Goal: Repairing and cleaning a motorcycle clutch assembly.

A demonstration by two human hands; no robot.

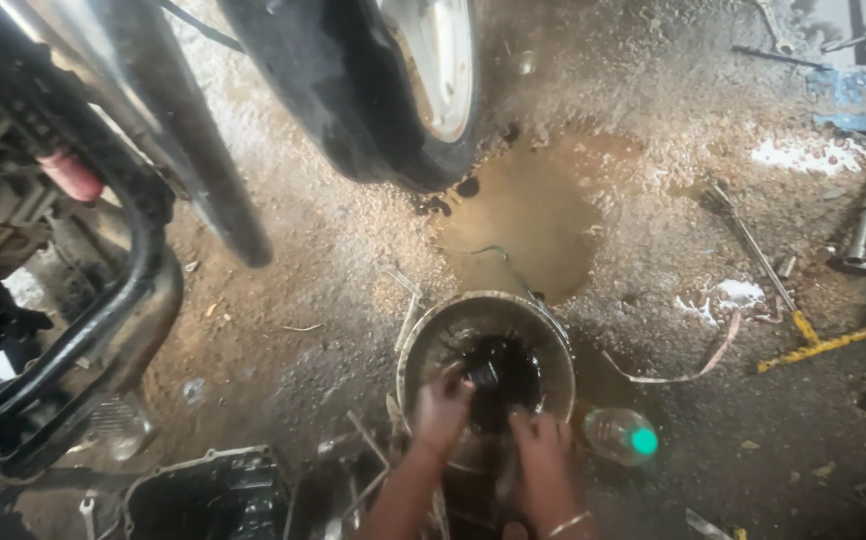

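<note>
the round bowl (543, 330) is dull grey metal, its rim worn and smeared, and the liquid (508, 375) inside is black and glossy, like oil. both the left hand (441, 410) and the right hand (543, 440) look slick and dark-stained. the bottle (618, 435) is clear shiny plastic with a green cap. the ground (303, 300) is rough, gritty and wet, the puddle (528, 220) muddy brown. the tyre (353, 100) is matt black rubber; the exhaust pipe (153, 320) is smooth, tarnished metal.

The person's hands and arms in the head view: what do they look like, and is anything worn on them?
Both forearms are bare, with no sleeves and no gloves. The left hand and right hand look smeared with dark grime. A thin light bangle circles the right wrist.
</note>
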